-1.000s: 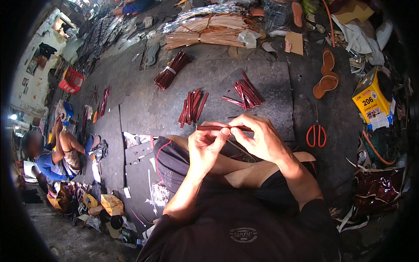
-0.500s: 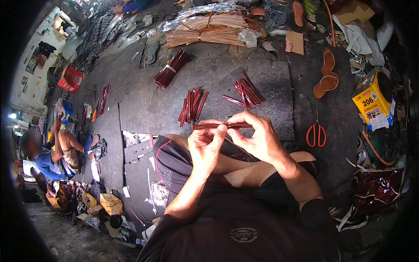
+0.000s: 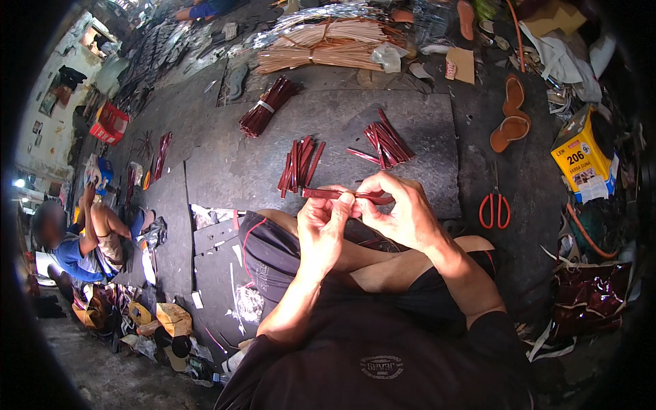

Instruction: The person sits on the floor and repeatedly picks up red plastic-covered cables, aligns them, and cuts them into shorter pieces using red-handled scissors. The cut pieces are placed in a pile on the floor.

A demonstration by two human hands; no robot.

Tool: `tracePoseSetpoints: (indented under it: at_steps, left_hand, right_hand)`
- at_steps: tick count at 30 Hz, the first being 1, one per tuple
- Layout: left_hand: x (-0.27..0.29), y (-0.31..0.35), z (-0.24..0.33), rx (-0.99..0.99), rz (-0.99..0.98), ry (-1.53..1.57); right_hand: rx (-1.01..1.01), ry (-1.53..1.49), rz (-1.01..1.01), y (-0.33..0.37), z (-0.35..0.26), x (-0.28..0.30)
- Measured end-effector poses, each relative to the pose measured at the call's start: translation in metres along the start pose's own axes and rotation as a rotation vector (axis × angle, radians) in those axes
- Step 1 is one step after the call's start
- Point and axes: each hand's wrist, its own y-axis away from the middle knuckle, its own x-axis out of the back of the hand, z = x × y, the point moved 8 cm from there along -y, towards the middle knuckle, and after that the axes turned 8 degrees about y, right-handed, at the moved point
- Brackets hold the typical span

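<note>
Both my hands pinch a short dark-red glossy strip [image 3: 319, 194] between thumb and fingers, held level above my crossed legs. My left hand [image 3: 321, 222] grips it near its left end, which juts past the fingers. My right hand [image 3: 400, 212] is closed on its right part, the two thumbs close together. Just beyond my left hand lies a loose pile of similar red strips [image 3: 297, 166]. Another pile [image 3: 388, 145] lies beyond my right hand. Farther off, a bundle of dark-red strips [image 3: 265, 107] is tied with a white band.
Red-handled scissors [image 3: 495, 210] lie to my right, with brown sandal pieces [image 3: 511, 131] beyond and a yellow can-like box [image 3: 584, 157] at far right. Tied bundles of tan strips [image 3: 321, 58] lie at the back. A co-worker [image 3: 89, 232] sits at left. A dark mat [image 3: 225, 147] covers the floor.
The strip has turned slightly in my fingers and shows a broader, flatter face at its left end. My hands have stayed nearly in place.
</note>
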Motion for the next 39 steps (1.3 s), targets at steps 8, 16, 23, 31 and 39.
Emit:
tracePoseSetpoints:
  at_steps: [8,16,23,31,39]
  left_hand:
    - [0.000,0.001,0.005,0.005,-0.030,-0.047]
    - [0.009,0.003,-0.006,0.040,0.001,-0.327]
    - [0.005,-0.001,0.006,0.111,-0.113,-0.632]
    - [0.037,-0.010,-0.029,0.285,-0.200,-0.334]
    - [0.045,-0.017,-0.031,0.322,-0.122,-0.224]
  right_hand:
    - [0.030,-0.034,-0.039,0.001,0.011,-0.006]
    - [0.125,0.439,-0.056,0.003,0.000,-0.015]
    - [0.009,0.256,-0.136,0.010,0.022,-0.030]
    - [-0.349,-0.203,-0.367,0.026,0.080,-0.071]
    - [-0.347,-0.333,-0.419,0.017,0.065,-0.056]
